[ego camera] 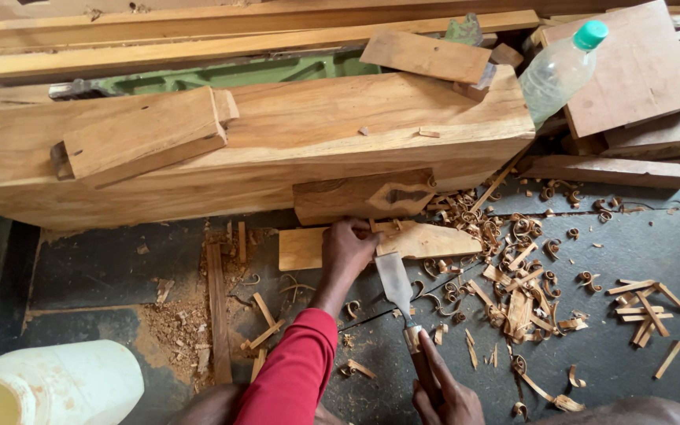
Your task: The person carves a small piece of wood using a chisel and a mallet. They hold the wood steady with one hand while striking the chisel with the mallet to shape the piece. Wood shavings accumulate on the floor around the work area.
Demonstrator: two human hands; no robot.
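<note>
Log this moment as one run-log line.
left hand: pressing down flat wood piece | right hand: gripping chisel handle, blade at the piece's edge | around: wood shavings, large beam

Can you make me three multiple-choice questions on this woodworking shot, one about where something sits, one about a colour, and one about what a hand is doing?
1. Where does the clear plastic bottle lie?
A. On the stacked boards at upper right
B. On the floor among the shavings
C. Inside the white jug

2. What colour is the bottle's cap?
A. Red
B. Green
C. Black

3. What is the right hand doing?
A. Resting flat on the floor
B. Lifting the white jug
C. Gripping the chisel by its wooden handle

Answers:
1. A, the bottle leans on the flat boards at upper right.
2. B, the cap is green.
3. C, the fingers close round the handle, with the blade pointing at the small wood piece that the left hand presses down.
</note>
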